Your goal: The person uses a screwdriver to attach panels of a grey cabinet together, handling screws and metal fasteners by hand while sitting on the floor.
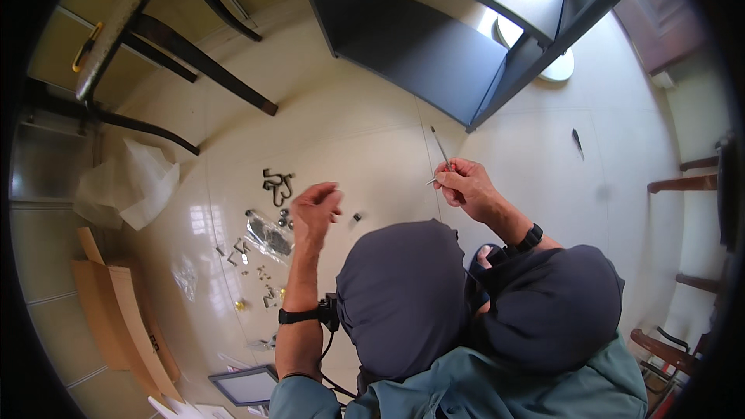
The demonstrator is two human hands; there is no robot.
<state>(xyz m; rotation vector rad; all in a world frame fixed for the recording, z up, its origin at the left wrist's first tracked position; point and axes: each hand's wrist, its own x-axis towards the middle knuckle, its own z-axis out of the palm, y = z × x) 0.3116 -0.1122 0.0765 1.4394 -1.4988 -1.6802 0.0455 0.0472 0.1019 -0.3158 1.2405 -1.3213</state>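
My right hand [464, 185] is closed on a thin metal rod [441, 147] that points up and away from the fingers. A short pale tip also sticks out at the fingertips; what it belongs to is hard to make out. To the left, my left hand [316, 206] hovers over the floor with loosely bent fingers and nothing visible in them. Near it lie black curved hooks [277, 185], a clear plastic bag of dark parts [268, 236] and a small dark piece [357, 217]. Small metal brackets [233, 251] are scattered further left.
A dark open-fronted cabinet frame [419, 46] stands ahead. A stool with dark legs [209, 70] is at the far left, by a crumpled white plastic sheet [132, 182]. An open cardboard box [116, 310] lies left. A black slim tool [577, 142] rests on the right floor.
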